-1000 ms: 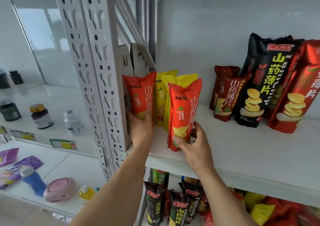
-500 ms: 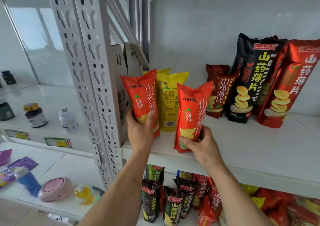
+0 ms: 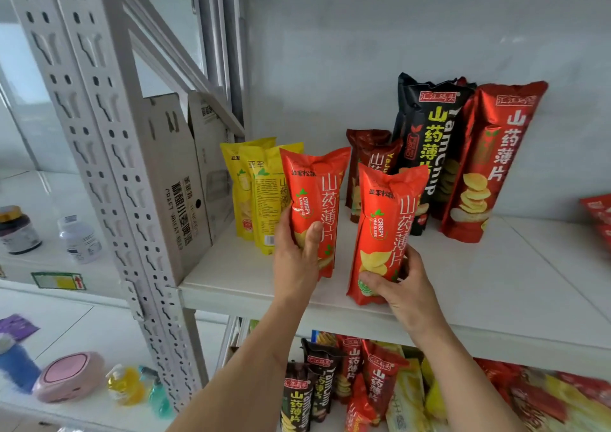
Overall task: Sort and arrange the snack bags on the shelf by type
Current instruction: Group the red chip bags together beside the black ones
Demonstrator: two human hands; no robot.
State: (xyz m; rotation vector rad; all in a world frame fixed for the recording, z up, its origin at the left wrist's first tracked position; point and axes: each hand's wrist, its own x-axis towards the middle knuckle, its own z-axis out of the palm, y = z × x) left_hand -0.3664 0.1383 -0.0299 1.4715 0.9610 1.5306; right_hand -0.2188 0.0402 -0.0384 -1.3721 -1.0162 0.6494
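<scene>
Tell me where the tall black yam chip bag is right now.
In the head view, the tall black yam chip bag stands at the shelf's back right, between the small dark red bag and the tall red bag.

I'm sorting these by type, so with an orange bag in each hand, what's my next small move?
Probably stand the right hand's orange bag beside the left hand's orange bag, just right of the yellow bags; both match, and the shelf is bare there.

One head-worn wide-angle camera supplied the only view. It looked forward and slightly down from close in front of the white shelf (image 3: 463, 286), near enough that both forearms reached up from the bottom edge. The upright post (image 3: 99, 153) stood at left; the lower tier of the shelf showed beneath.
</scene>
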